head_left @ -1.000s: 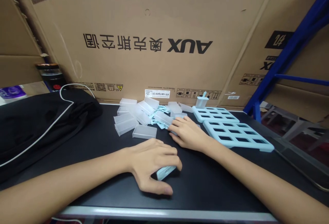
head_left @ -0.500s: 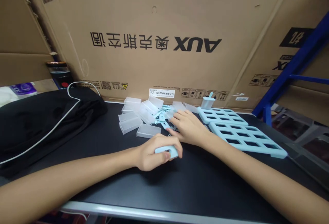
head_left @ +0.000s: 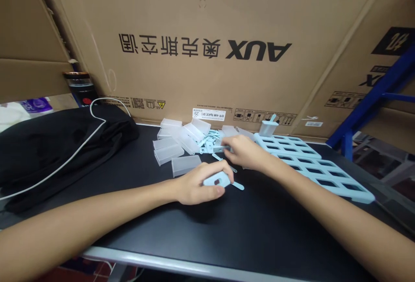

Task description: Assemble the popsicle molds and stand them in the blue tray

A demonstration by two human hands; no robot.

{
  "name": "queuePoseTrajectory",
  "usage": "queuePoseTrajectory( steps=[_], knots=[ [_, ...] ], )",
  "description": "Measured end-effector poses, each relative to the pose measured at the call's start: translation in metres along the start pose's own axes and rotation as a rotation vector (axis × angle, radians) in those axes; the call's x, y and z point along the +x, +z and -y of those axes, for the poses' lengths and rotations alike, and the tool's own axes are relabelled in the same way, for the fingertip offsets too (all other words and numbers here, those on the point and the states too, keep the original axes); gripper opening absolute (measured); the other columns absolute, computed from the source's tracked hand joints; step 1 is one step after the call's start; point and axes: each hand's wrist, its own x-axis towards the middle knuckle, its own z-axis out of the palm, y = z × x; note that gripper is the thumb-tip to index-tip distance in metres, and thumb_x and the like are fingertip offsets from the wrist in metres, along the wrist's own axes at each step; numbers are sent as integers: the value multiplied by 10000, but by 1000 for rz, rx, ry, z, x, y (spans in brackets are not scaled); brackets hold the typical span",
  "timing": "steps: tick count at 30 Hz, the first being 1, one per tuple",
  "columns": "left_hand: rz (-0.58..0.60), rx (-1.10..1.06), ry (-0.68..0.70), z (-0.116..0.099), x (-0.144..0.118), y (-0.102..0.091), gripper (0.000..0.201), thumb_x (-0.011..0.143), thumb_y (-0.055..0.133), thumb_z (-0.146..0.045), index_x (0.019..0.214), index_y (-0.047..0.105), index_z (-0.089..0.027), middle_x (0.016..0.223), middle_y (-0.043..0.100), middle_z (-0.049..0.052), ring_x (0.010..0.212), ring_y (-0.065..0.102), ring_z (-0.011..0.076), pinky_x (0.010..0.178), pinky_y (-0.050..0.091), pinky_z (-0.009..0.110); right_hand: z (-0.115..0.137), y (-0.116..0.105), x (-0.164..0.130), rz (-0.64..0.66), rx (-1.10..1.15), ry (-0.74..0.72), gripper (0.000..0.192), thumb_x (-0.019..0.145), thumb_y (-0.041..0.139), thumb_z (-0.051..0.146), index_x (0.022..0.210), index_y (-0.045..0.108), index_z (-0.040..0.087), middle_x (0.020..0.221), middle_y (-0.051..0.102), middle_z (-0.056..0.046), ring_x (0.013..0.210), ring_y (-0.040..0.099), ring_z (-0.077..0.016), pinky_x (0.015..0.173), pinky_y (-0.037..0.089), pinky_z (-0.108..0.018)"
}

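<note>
My left hand [head_left: 202, 185] is closed round a light-blue ice-pop mould lid [head_left: 218, 180] with a hole in it, held above the black table. Just beyond it lies a light-blue stick [head_left: 238, 185], partly hidden behind the fingers. My right hand [head_left: 241, 149] is at the right side of a pile of light-blue sticks and lids [head_left: 209, 139]. Its fingers are bent and closed at the pile's edge; what they pinch is mostly hidden. Another thin stick [head_left: 216, 156] lies between the two hands. Clear ice-pop moulds [head_left: 168, 150] surround the pile on the left and behind.
Two light-blue mould racks [head_left: 337, 174] lie at the right, with an assembled mould [head_left: 268, 126] standing at the far corner. A large cardboard box [head_left: 194, 79] walls the back. Black cloth [head_left: 65, 144] with a white cable [head_left: 78, 152] covers the left. A blue metal post [head_left: 366, 105] stands right.
My right hand has drawn its fingers in from spread to closed at the pile. Loose sticks now show between the hands. My left hand still holds the lid, its thumb shifted. The view has shifted slightly.
</note>
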Motion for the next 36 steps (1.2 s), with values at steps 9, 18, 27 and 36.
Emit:
queuePoseTrajectory(
  steps=[9, 18, 27, 36],
  knots=[
    [178, 332, 149, -1, -3, 11, 243, 645, 531, -252, 852, 407, -227, 614, 435, -51, 507, 332, 120, 491, 301, 262, 1, -13, -33, -128, 99, -100, 137, 883, 540, 246, 954, 618, 158, 942, 658, -89, 883, 580, -201, 734, 405, -291],
    [178, 265, 159, 1, -1, 8, 237, 650, 532, -261, 852, 415, -221, 603, 424, -55, 497, 329, 114, 482, 315, 258, 28, -9, -40, 224, 236, -130, 200, 710, 606, 141, 909, 609, 162, 747, 638, -26, 607, 518, -122, 522, 318, -248],
    [109, -62, 45, -3, 1, 6, 301, 666, 653, -164, 834, 406, -205, 644, 443, -57, 532, 364, 82, 503, 323, 229, 22, -53, -50, -372, 838, -160, 34, 856, 614, 219, 867, 590, 199, 738, 616, 0, 631, 585, -113, 569, 474, -248],
    [146, -88, 37, 3, 7, 2, 297, 580, 493, -47, 807, 383, -203, 695, 422, -43, 611, 382, 96, 574, 360, 243, 29, -58, -55, -362, 676, -398, 81, 852, 639, 185, 924, 673, 200, 830, 673, -32, 715, 589, -126, 630, 478, -262]
  ],
)
